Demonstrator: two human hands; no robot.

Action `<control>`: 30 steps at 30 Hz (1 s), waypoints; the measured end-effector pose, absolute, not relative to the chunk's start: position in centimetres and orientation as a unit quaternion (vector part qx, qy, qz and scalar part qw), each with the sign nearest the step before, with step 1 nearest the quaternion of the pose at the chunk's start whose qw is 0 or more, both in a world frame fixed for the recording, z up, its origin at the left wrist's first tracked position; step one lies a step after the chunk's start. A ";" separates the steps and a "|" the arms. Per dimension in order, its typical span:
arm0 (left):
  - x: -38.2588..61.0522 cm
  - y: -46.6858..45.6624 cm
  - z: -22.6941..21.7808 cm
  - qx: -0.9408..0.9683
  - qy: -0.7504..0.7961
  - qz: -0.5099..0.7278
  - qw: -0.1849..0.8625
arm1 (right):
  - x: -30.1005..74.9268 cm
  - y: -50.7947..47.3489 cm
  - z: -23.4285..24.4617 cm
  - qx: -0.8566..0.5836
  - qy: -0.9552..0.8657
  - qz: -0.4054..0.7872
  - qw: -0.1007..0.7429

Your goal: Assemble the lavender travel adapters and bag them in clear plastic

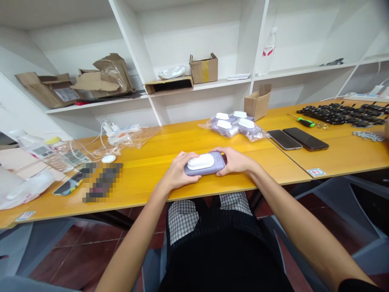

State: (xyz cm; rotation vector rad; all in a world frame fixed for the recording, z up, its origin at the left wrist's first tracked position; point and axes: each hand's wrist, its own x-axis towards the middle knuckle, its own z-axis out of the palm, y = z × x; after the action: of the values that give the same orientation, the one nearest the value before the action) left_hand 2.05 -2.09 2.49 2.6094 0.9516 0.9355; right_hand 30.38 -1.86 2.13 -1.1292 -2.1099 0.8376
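A lavender, rounded device with a white ribbed top (204,163) rests near the front edge of the yellow wooden table (152,178). My left hand (179,172) wraps its left end, fingers curled around it. My right hand (234,160) grips its right end, fingers closed on the side. Behind it lie several more of these devices in clear plastic bags (232,125).
Two dark phones (296,139) lie to the right, with a green-handled screwdriver (302,120) and a heap of small black parts (343,112). A small cardboard box (257,103) stands at the back. Plastic bags, a cable and a power strip (117,134) clutter the left. White shelves hold torn boxes.
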 end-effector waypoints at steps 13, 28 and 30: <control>2.4 -2.0 2.5 0.854 0.388 0.314 0.144 | 30.8 -1.7 1.5 -0.386 -0.758 0.390 0.353; 1.7 -1.6 3.2 0.750 0.392 0.323 0.423 | 30.1 -1.1 0.9 -0.353 -0.823 0.138 0.423; 1.9 -1.7 3.2 0.764 0.394 0.318 0.400 | 30.2 -1.0 0.8 -0.353 -0.824 0.142 0.420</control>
State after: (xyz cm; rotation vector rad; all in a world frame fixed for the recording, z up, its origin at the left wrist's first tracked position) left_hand 1.86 -1.65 3.17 1.9315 0.9964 0.8048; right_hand 30.15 -1.00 0.79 -0.8849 -2.0664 0.3549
